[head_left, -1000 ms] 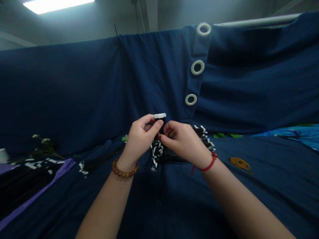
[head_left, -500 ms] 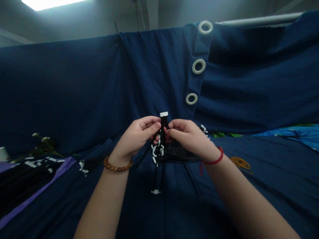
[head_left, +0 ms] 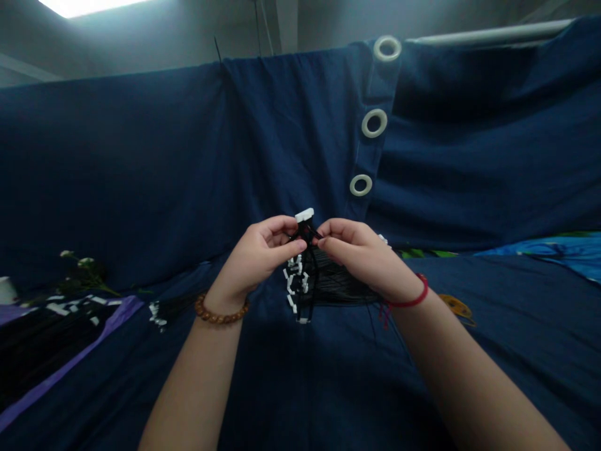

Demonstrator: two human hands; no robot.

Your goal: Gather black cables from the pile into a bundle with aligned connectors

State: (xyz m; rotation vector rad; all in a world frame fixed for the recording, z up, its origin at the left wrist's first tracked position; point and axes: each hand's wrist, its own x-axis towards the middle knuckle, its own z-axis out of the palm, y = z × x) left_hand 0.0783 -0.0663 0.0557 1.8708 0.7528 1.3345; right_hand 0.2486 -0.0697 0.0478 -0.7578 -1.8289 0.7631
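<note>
Both hands are raised at the middle of the view, pinching black wires just below a white plug connector. My left hand, with a brown beaded bracelet at the wrist, is closed on the wires from the left. From the right, my right hand grips strands that spread out under the connector; a red cord circles that wrist. The wires hang down to a small white connector. Behind them lies a bundle of black cables with several white plugs at its left end.
On the left, more black wires with white ends lie on purple cloth, near white flowers. A small wire bunch is closer in. Yellowish rubber bands lie at right. A blue curtain with rings hangs behind.
The upper connector has tilted and shifted slightly left. The lower connector has risen, and the wires now spread apart between my fingertips.
</note>
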